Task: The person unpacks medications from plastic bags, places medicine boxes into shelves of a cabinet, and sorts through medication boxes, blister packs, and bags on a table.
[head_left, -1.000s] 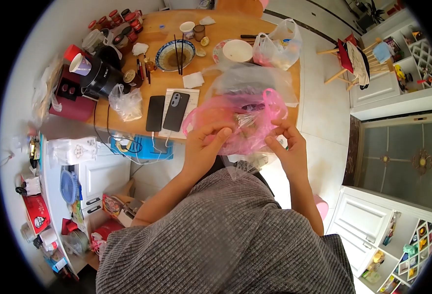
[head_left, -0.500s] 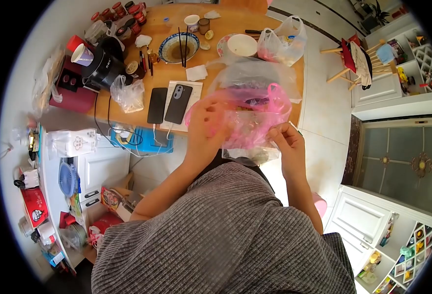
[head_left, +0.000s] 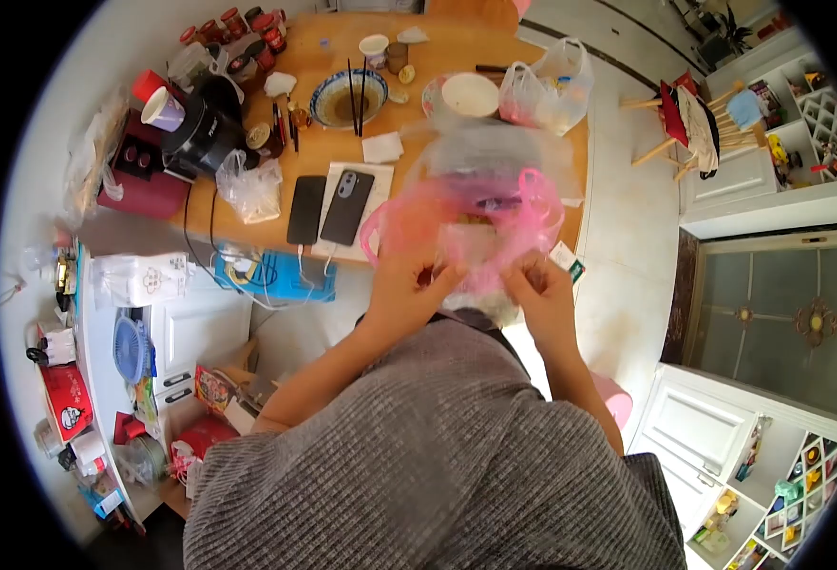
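A pink plastic bag (head_left: 537, 209) lies at the table's near edge, its handles spread to both sides, with a whitish clear bag (head_left: 504, 150) behind it. Over the pink bag, my left hand (head_left: 411, 285) pinches one side of a small clear plastic bag (head_left: 469, 249). On its other side my right hand (head_left: 540, 283) has thumb and fingers pressed together at the clear plastic. What lies inside the pink bag is blurred.
Two phones (head_left: 346, 207) with cables lie left of the bags. Farther back are a patterned bowl with chopsticks (head_left: 327, 95), a white bowl (head_left: 474, 95) and a filled white bag (head_left: 559, 90). A black appliance (head_left: 200, 141) stands at the left.
My right hand has moved left and a little down, closer to my left hand. The clear bag, spread wide half a second ago, now looks narrower between them.
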Available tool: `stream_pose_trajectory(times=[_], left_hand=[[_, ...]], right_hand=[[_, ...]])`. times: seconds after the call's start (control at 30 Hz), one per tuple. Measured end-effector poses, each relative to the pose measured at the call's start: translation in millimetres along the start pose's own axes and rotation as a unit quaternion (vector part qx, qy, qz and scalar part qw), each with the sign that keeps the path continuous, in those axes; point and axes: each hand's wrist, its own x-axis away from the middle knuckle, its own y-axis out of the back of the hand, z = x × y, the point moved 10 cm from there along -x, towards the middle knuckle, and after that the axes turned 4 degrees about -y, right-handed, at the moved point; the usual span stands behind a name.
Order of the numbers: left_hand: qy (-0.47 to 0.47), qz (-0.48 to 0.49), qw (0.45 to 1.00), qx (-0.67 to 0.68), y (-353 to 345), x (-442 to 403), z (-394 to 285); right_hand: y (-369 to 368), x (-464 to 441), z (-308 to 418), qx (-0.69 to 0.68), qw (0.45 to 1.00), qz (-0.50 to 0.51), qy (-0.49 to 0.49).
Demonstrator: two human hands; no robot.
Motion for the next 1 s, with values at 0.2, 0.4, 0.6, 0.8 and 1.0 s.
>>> stream_pose_trajectory(times=[0.2,0.4,0.6,0.8,1.0], left_hand=[[-0.016,-0.045,0.995,-0.083,11.2,-6.0,-1.8],[-0.107,-0.102,0.964,-0.221,26.6,-7.5,-29.5],[-0.185,-0.117,0.929,-0.299,24.7,-4.8,-45.8],[-0.086,-0.138,0.946,-0.281,47.2,-9.7,-27.1],[-0.055,-0.174,0.963,-0.197,65.9,-8.9,-11.8]], right_hand=[[10.2,1.7,6.4,0.029,0.998,-0.061,-0.007],[16.7,3.9,18.1,0.096,0.988,-0.103,0.056],[26.2,10.2,28.5,0.237,0.952,-0.147,0.122],[52.1,18.9,41.2,0.212,0.944,-0.212,0.137],[79.7,21.1,30.6,0.099,0.963,-0.235,0.087]])
